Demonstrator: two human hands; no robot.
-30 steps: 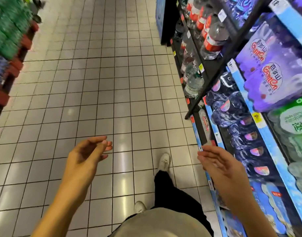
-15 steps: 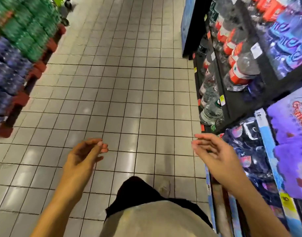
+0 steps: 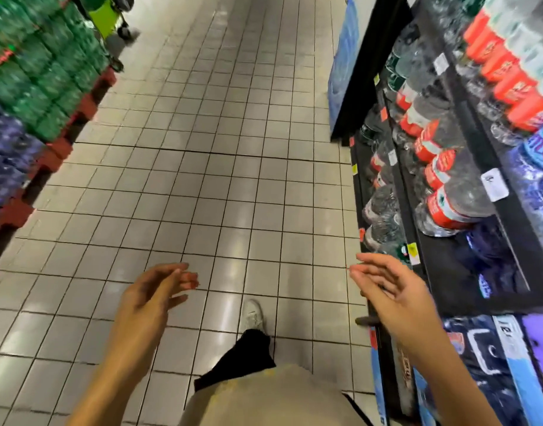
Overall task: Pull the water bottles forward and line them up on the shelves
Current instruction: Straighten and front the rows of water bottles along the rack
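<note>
Black shelves [image 3: 507,222] run along the right side of the aisle. Clear water bottles with red labels [image 3: 442,207] stand in rows on them, and smaller clear bottles [image 3: 384,210] fill the lower shelf. My left hand [image 3: 153,296] floats over the tiled floor, fingers relaxed and holding nothing. My right hand [image 3: 390,290] hangs in front of the lower shelf edge, fingers loosely extended, touching no bottle. The view is blurred by motion.
Stacked green packs [image 3: 45,66] and purple packs [image 3: 5,155] on red pallets [image 3: 58,149] line the left side. Purple and blue bottle packs [image 3: 537,179] sit at the right. A green cart [image 3: 107,13] stands far up the aisle. My foot [image 3: 251,315] is on the tiles.
The view has moved forward along the aisle, bringing the red-labelled bottles nearer on the right. Both hands stay raised and empty, in nearly the same pose.
</note>
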